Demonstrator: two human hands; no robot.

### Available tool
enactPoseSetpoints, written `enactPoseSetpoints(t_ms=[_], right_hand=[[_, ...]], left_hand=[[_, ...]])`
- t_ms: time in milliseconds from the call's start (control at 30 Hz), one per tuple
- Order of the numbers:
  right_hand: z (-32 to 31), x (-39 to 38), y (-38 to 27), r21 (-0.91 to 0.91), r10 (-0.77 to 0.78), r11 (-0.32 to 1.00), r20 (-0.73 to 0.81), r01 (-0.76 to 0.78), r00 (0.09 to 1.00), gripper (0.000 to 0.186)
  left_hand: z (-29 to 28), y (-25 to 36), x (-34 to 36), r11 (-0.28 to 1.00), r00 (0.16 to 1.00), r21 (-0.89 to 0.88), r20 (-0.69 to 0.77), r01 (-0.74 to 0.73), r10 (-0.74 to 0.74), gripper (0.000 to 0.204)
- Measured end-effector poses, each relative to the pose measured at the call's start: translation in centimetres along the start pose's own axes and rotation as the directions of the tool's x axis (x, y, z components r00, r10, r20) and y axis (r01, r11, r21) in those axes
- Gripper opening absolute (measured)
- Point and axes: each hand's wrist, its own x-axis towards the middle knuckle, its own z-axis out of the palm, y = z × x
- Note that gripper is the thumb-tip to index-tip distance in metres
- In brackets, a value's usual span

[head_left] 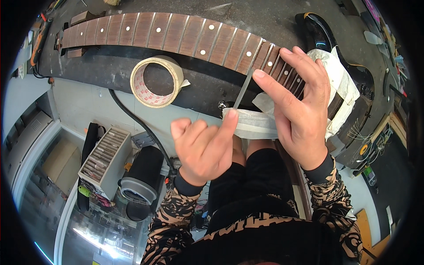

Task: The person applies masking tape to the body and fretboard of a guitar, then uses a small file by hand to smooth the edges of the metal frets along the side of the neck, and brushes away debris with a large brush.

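A guitar neck (145,31) with a brown fretboard, metal frets and white dot inlays stretches from the far left toward the right. My left hand (203,148) is closed around a slim metal file (243,92), its index finger extended along it. The file's far end meets the fretboard's near edge. My right hand (304,101) lies over the upper frets with its fingers apart, one fingertip beside the file's end. Pale masking tape (254,123) covers parts of the black guitar body (316,33), which my right hand partly hides.
A masking tape roll (176,73) stands near the dark bench's (97,66) front edge. Wooden blocks (77,52) sit by the neck's left end. Below the bench are a box of slotted compartments (106,161), a black bin (141,176) and a black cable (137,119).
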Motion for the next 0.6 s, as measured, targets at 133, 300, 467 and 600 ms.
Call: enactPoseSetpoints(t_ms=[133,300,467,600], right_hand=[[0.2,-0.1,0.2,0.017,-0.012,1.0,-0.02,0.013,1.0,0.069],[0.3,-0.2,0.2,0.04,0.0,0.999,-0.023,0.001,1.0,0.069],[0.4,-0.3,0.2,0.013,-0.008,1.0,-0.024,0.008,1.0,0.069],[0.4,-0.1,-0.1,0.012,0.0,1.0,-0.018,0.0,1.0,0.068]], left_hand=[[-0.9,0.0,-2.0,1.0,1.0,-0.018,0.019,0.021,-0.02,0.063],[-0.5,-0.1,-1.2,1.0,1.0,-0.016,0.011,0.014,-0.014,0.063],[-0.1,-0.1,-0.6,1.0,0.999,-0.009,0.024,0.024,-0.024,0.063],[1.2,-0.5,2.5,1.0,0.999,0.01,-0.037,-0.001,0.001,0.062]])
